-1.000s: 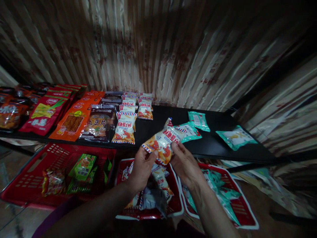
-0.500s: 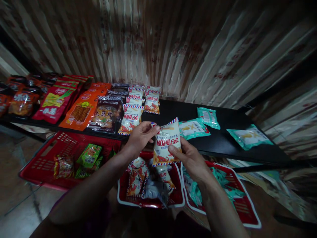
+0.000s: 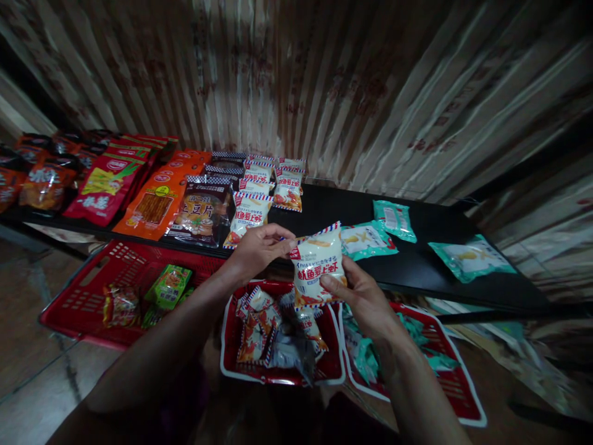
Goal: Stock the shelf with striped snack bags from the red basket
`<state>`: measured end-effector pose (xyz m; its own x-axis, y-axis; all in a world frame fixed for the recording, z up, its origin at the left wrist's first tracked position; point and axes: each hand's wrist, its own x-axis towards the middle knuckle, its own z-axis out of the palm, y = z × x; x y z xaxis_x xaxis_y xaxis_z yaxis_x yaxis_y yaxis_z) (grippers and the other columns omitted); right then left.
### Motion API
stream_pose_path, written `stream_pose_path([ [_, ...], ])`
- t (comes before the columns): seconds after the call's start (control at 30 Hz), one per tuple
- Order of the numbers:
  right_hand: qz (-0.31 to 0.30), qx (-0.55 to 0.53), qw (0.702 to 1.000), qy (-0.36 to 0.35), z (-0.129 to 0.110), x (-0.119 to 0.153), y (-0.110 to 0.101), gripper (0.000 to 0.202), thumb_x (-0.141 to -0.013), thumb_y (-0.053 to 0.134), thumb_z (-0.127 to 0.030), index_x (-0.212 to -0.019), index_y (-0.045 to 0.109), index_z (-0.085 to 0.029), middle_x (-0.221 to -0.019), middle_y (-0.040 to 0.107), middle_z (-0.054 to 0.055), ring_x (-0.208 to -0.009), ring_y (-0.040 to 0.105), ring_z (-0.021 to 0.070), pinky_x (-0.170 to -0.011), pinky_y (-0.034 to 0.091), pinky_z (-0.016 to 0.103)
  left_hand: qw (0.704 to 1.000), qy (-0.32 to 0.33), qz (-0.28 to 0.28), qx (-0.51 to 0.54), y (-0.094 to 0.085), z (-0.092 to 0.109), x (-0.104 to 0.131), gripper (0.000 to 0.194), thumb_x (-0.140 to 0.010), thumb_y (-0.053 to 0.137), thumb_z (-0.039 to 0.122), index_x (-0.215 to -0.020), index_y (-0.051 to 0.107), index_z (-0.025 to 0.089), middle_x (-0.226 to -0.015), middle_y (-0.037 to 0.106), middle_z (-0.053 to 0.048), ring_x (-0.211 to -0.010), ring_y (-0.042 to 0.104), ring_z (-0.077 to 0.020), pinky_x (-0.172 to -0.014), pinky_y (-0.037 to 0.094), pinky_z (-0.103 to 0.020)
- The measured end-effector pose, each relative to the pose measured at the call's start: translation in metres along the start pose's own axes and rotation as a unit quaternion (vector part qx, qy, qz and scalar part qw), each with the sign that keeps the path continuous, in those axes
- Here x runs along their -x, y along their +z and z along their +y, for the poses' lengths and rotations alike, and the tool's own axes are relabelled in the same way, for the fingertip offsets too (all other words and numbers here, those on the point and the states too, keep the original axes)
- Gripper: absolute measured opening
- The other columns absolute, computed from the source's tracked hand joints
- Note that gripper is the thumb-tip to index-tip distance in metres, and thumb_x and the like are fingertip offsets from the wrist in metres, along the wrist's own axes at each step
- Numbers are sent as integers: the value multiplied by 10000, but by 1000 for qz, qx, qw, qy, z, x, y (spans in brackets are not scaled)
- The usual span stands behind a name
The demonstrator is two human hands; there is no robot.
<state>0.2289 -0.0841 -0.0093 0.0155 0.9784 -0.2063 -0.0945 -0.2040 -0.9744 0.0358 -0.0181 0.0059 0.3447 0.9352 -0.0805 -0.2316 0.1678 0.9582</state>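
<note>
My right hand [image 3: 359,287] grips a white snack bag [image 3: 319,266] with red lettering by its right side, thumb on the front. At the bag's upper left corner, the fingers of my left hand [image 3: 264,247] are pinched on its edge. The bag is upright above a red basket [image 3: 227,364] that holds several similar bags and a grey packet [image 3: 290,353]. Behind my left hand, matching white bags [image 3: 250,213] stand in two rows on the black shelf [image 3: 319,207].
Orange, pink and brown snack bags [image 3: 199,210] line the shelf's left part. Teal bags [image 3: 472,256] lie on its right part. A red basket [image 3: 92,278] with green packets is at the left; another [image 3: 477,408] with teal bags is at the right. Corrugated sheeting rises behind.
The held bag and both hands have shifted slightly right in view. The shelf goods have also shifted a little in the picture.
</note>
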Motion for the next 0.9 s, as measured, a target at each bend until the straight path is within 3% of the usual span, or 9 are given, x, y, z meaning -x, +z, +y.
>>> stream_pose_path([
  [0.07,-10,0,1000,0,0,0,-3,450,-639,801,-302,-1056,646,-234,-997,722,19,-815,659,182,-723,522,288,999,14,11,-30,-2,-2,-1,79,-698,677,205,-692,621,149,-626,652,-4,-540,592,-95,-539,460,-207],
  [0.23,38,-79,996,21,6,-4,3,524,-585,836,-299,-1068,642,-243,-948,728,10,-787,659,156,-709,532,269,986,79,125,-71,-2,-8,-5,169,-781,597,256,-652,557,154,-542,607,17,-422,561,-89,-417,412,-185],
  [0.4,97,-169,977,88,14,-3,10,354,-497,876,-257,-794,690,-210,-754,709,-37,-651,634,93,-606,528,198,974,104,198,-43,-5,-2,-9,184,-789,602,279,-680,512,160,-494,574,44,-369,527,-75,-384,387,-170],
  [0.53,98,-260,947,161,19,7,22,290,-507,876,-240,-721,684,-204,-737,716,-34,-666,656,109,-647,563,235,971,113,209,-30,-7,-3,-10,196,-789,612,306,-702,497,173,-493,567,51,-366,536,-77,-383,401,-173],
  [0.67,83,-300,932,186,18,18,40,271,-480,887,-209,-662,686,-197,-678,718,-29,-594,650,91,-566,544,170,973,123,195,-26,-4,-6,-9,197,-789,618,310,-698,502,179,-517,587,42,-373,536,-71,-375,387,-171],
  [0.9,78,-317,937,121,18,21,53,262,-483,883,-194,-643,675,-212,-727,728,-26,-616,663,111,-535,537,180,977,22,194,79,-10,2,-14,181,-807,598,222,-660,518,152,-423,488,70,-298,362,-25,-315,204,-156],
])
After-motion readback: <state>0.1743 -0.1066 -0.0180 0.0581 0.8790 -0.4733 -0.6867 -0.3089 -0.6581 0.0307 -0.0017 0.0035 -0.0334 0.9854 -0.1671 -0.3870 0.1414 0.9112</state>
